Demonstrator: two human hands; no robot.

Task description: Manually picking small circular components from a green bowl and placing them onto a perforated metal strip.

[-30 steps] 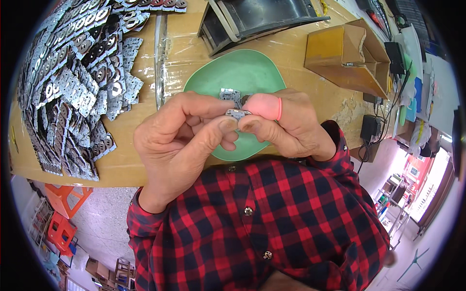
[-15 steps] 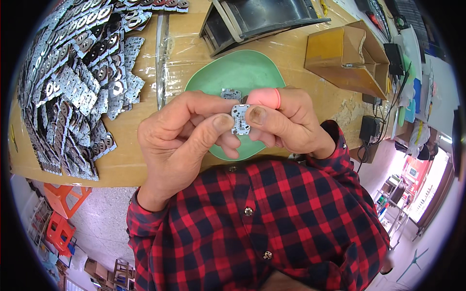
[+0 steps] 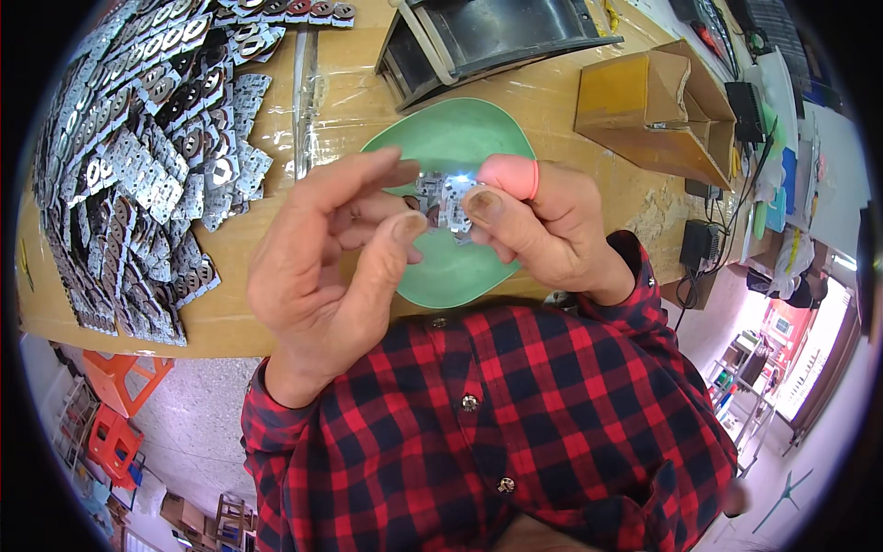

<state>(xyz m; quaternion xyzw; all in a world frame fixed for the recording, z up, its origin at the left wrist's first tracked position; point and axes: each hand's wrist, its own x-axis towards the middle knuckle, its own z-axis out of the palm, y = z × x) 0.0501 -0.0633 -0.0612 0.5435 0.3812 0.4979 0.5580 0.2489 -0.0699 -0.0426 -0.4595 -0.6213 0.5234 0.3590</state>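
A small pale circuit board (image 3: 453,208) is pinched between the thumb and pink-capped forefinger of my right hand (image 3: 549,219). A bright white light glows at the board's upper edge. To its left, my left hand (image 3: 319,253) has its thumb and fingers apart, with nothing seen between them. Both hands are above a light green bowl (image 3: 446,290). Behind the held board, partly covered by it, other circuit board pieces (image 3: 427,187) show in the bowl. A pink finger cot (image 3: 515,175) covers the right forefinger's tip.
Sheets of circuit boards (image 3: 152,175) with round dark parts are heaped along the table's left side. Beyond the bowl stands a black plastic bin (image 3: 501,46). An open cardboard box (image 3: 644,110) sits to the right, near black adapters (image 3: 701,241) and cables.
My left hand has let go of the board and moved left, its fingers spreading. The board stays in my right hand, and a white light now shines on it.
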